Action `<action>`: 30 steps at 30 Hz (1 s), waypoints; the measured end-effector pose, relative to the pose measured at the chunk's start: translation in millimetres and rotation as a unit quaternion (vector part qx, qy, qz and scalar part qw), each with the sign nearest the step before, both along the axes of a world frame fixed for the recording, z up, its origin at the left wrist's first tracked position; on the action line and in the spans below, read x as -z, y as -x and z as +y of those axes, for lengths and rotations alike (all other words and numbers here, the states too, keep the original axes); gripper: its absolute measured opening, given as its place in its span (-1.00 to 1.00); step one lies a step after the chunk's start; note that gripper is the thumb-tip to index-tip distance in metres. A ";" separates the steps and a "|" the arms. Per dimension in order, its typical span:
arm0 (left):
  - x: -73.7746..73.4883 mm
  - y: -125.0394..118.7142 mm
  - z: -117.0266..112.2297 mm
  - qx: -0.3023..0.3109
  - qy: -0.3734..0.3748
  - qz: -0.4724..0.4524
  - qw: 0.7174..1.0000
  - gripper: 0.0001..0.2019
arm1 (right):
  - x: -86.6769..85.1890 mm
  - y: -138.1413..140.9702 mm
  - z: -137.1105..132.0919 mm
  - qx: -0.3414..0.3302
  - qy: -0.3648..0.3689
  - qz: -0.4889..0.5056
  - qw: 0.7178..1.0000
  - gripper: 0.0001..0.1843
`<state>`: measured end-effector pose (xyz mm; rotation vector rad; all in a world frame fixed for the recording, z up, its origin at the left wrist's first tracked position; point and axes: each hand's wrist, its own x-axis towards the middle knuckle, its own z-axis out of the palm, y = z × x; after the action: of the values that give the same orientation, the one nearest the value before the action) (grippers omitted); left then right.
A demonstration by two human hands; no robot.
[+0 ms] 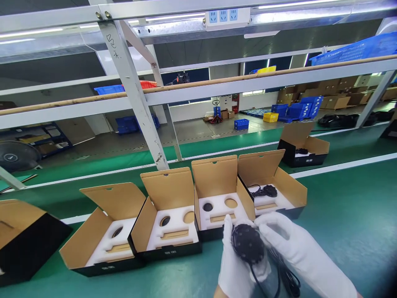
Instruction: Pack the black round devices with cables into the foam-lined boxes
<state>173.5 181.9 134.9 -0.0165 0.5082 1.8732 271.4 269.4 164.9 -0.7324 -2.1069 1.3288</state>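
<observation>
My left hand (pixel 231 265), in a white glove, holds a black round puck-like device (pixel 248 244) with small dots on its face. At the device's right edge, the closed fingertips of my gloved right hand (pixel 282 231) pinch it; the exact contact is partly hidden. A bundled black cable (pixel 288 277) hangs below the hands. Just beyond them stands an open box (pixel 214 176) with a white foam insert and round cutouts. To its right, another open box (pixel 262 165) has a similar black device with cable (pixel 266 191) on its foam.
Two more open foam-lined boxes, one nearer (pixel 169 186) and one farther left (pixel 108 203), stand in the row. A black box (pixel 31 244) is at the far left, another open box (pixel 302 145) behind right. A white metal post (pixel 136 87) rises behind the green bench (pixel 350 215).
</observation>
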 end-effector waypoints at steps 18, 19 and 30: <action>58.2 -27.5 -10.0 -0.401 0.072 0.460 0.789 -0.22 | 45.1 -21.0 7.3 -0.155 0.126 0.053 0.978 0.00; 54.6 -33.0 -10.2 -0.424 0.083 0.444 0.785 -0.18 | 47.4 -21.6 8.5 -0.165 0.141 0.073 0.973 -0.02; 29.5 -34.9 -22.6 -0.339 0.233 0.524 0.746 -0.23 | 104.0 -3.9 9.7 -0.101 0.206 0.113 0.967 -0.12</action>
<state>208.5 159.3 105.4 0.6361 1.9669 2.2673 275.2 279.0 60.8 -0.5004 -1.7797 1.8996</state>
